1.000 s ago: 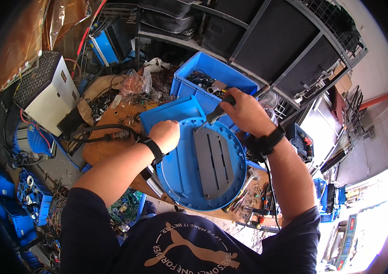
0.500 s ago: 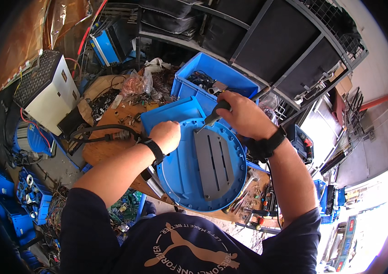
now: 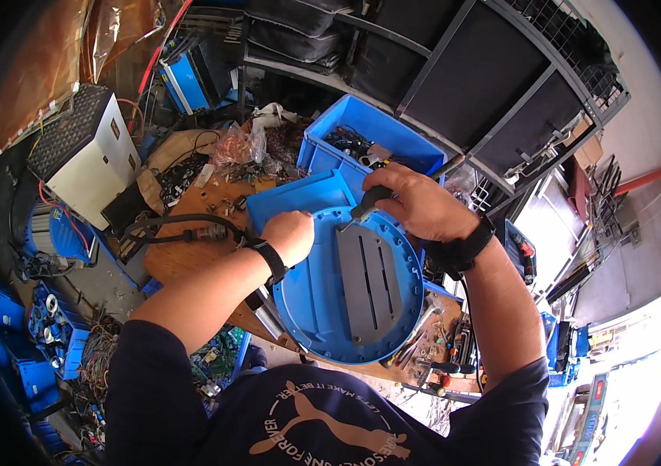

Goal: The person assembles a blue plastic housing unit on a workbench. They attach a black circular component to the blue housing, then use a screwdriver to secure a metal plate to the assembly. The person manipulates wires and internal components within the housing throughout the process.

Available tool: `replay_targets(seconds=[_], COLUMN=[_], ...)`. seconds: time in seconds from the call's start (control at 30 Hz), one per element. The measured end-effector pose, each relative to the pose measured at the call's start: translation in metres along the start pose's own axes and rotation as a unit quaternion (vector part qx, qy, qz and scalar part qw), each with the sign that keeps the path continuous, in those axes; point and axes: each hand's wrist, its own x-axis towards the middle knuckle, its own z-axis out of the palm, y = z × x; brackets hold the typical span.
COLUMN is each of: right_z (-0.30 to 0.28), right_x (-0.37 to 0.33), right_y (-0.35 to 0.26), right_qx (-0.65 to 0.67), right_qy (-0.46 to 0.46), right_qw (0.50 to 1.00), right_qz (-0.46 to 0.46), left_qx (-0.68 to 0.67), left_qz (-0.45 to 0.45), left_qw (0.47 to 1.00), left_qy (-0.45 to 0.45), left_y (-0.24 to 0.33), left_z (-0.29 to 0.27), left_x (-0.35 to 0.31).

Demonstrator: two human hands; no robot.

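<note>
A round blue plastic cover point(image 3: 307, 303) lies tilted in front of me at the wooden bench. A grey slotted plate point(image 3: 363, 287) sits inside it, with screws showing at its lower corner. My left hand point(image 3: 290, 237) is closed on the cover's upper left rim; its fingertips are hidden. In my right hand point(image 3: 422, 203) is a dark-handled screwdriver point(image 3: 371, 201), gripped from above. Its thin shaft slants down to the top left corner of the grey plate. Whether the tip sits in a screw there is too small to tell.
A blue rectangular tray point(image 3: 303, 196) stands behind the cover. Beyond it, a blue crate point(image 3: 377, 140) holds cables and parts. Hand tools point(image 3: 443, 369) and small screws lie on the wooden bench point(image 3: 179, 260) to the right. A black cable point(image 3: 148, 225) loops at the left.
The whole view has shifted slightly. My right hand has lowered a little and the screwdriver handle leans over more. My left hand keeps its place on the rim.
</note>
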Motion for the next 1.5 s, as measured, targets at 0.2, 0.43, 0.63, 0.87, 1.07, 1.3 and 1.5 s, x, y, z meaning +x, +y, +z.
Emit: replay_targets(seconds=[0.2,0.43,0.63,0.87,1.07,1.3,1.5], right_z=[0.003,0.017,0.021,0.028,0.031,0.02,0.023], right_x=[0.001,0.011,0.014,0.023,0.027,0.027,0.031], right_y=[-0.004,-0.006,-0.004,-0.021,-0.026,-0.027,-0.017], right_qx=[-0.007,-0.066,-0.087,-0.144,-0.194,-0.203,-0.188], right_qy=[0.033,0.115,0.125,0.118,0.119,0.069,0.078], right_qw=[0.999,0.985,0.983,0.969,0.952,0.94,0.945], right_qz=[0.023,0.115,0.099,0.16,0.203,0.264,0.256], left_qx=[0.0,0.006,0.001,-0.002,-0.002,-0.006,-0.01], left_qz=[-0.003,0.011,0.008,0.01,0.007,0.0,0.001], left_qw=[1.0,1.0,1.0,1.0,1.0,1.0,1.0], left_qy=[-0.004,0.003,-0.004,-0.008,-0.004,0.004,-0.006], left_y=[0.0,-0.006,-0.005,-0.004,-0.006,-0.003,-0.008], left_z=[-0.001,0.006,0.005,0.004,0.005,0.001,0.008], left_x=[0.0,0.001,0.002,0.002,0.002,0.0,0.004])
